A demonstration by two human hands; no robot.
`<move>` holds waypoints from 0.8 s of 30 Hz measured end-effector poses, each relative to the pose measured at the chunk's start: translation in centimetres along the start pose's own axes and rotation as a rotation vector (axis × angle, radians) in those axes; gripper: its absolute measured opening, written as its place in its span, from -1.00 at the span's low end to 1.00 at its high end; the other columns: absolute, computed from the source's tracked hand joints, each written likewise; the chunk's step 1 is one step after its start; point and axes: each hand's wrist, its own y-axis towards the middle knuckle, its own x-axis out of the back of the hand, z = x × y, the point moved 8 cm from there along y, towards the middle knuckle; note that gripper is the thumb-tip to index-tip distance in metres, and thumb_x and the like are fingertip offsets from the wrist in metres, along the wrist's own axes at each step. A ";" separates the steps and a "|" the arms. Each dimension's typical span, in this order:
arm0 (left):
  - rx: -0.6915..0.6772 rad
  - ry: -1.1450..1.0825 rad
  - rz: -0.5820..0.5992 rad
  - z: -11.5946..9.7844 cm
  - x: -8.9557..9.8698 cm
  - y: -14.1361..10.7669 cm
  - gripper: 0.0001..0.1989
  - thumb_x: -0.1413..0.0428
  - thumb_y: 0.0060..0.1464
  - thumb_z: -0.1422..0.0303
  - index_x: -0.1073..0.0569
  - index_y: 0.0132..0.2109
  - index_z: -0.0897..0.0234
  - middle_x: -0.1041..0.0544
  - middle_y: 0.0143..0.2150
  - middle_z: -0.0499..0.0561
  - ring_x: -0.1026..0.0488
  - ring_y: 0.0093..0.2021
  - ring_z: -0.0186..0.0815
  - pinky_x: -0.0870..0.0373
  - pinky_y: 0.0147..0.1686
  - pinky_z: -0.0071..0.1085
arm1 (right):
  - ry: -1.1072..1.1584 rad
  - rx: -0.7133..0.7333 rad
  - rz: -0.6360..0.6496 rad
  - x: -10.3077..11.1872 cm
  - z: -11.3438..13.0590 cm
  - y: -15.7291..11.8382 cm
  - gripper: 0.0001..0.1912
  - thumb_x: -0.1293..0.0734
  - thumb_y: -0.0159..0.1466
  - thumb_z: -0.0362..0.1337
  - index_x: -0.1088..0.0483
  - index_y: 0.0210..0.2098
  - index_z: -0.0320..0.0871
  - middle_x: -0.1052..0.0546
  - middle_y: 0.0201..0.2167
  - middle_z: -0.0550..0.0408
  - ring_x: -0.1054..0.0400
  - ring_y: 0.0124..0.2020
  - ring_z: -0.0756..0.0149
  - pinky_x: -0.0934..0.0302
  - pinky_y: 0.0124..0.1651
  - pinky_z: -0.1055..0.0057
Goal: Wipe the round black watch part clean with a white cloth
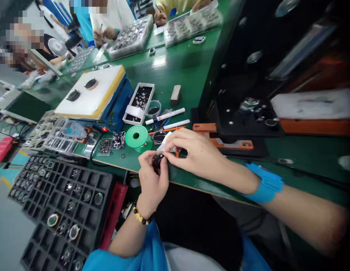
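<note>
My left hand [152,177] is closed around a small black watch case [157,160], held between thumb and fingers above the front edge of the bench. My right hand [194,148] meets it from the right, thumb and forefinger pinched together at the case's upper edge. Whatever sits in that pinch is too small to make out. A white strip [164,142] shows just behind my right fingers. Close beyond my hands stands a green spool [136,137].
Black compartment trays [87,180] with round watch parts lie at lower left. Behind are a blue box with a white top [90,94], a white parts box [140,101] and white pens [175,113]. A dark machine [242,94] rises at right. Co-workers' hands [105,34] work across the bench.
</note>
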 end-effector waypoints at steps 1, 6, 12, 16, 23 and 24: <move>-0.014 0.006 -0.006 -0.1 0.0 0.1 -0.74 -0.14 0.37 0.41 -0.26 0.10 0.20 -0.54 -0.07 0.03 -0.60 -0.09 -0.35 -0.51 -0.11 -0.45 | -0.023 0.023 -0.008 0.1 0.2 0.0 -0.94 -0.43 0.30 -0.42 -0.52 -0.30 -0.15 -0.59 -0.20 0.11 -0.45 -0.02 0.18 -0.33 -0.04 0.25; -0.048 0.024 -0.009 -0.4 -0.2 0.3 -0.76 -0.11 0.37 0.44 -0.25 0.09 0.21 -0.56 -0.09 0.06 -0.63 -0.11 -0.29 -0.53 -0.16 -0.41 | -0.131 0.140 -0.031 0.5 1.1 -0.1 -0.94 -0.40 0.36 -0.35 -0.53 -0.27 -0.17 -0.60 -0.19 0.06 -0.44 -0.01 0.14 -0.33 -0.05 0.23; -0.072 0.057 -0.010 -0.5 -0.3 0.1 -0.75 -0.11 0.36 0.44 -0.24 0.10 0.21 -0.59 -0.07 0.10 -0.65 -0.08 -0.26 -0.55 -0.14 -0.39 | -0.072 0.065 0.011 0.5 0.7 0.3 -0.90 -0.37 0.35 -0.36 -0.49 -0.33 -0.15 -0.59 -0.24 0.06 -0.45 -0.06 0.16 -0.32 -0.06 0.24; -0.100 0.086 -0.054 -0.1 -0.4 -0.2 -0.71 -0.15 0.35 0.45 -0.26 0.12 0.22 -0.62 -0.04 0.13 -0.66 -0.04 -0.25 -0.56 -0.08 -0.37 | 0.060 -0.125 0.047 0.2 -0.4 0.3 -0.86 -0.42 0.28 -0.41 -0.50 -0.41 -0.11 -0.60 -0.27 0.16 -0.44 -0.12 0.26 -0.27 -0.09 0.32; -0.120 0.123 -0.111 0.0 -0.4 -0.5 -0.56 -0.19 0.33 0.47 -0.27 0.26 0.21 -0.65 0.08 0.13 -0.61 0.11 -0.24 -0.52 0.12 -0.31 | 0.141 -0.344 0.086 0.2 -1.1 0.2 -0.85 -0.41 0.25 -0.41 -0.54 -0.43 -0.08 -0.62 -0.26 0.21 -0.45 -0.17 0.32 -0.23 -0.14 0.37; -0.110 0.115 -0.111 0.0 -0.4 -0.5 -0.55 -0.19 0.33 0.47 -0.27 0.27 0.21 -0.65 0.09 0.12 -0.61 0.12 -0.24 -0.51 0.14 -0.29 | 0.141 -0.360 0.093 0.2 -1.1 0.1 -0.86 -0.42 0.25 -0.40 -0.54 -0.42 -0.08 -0.63 -0.26 0.21 -0.45 -0.16 0.31 -0.23 -0.13 0.37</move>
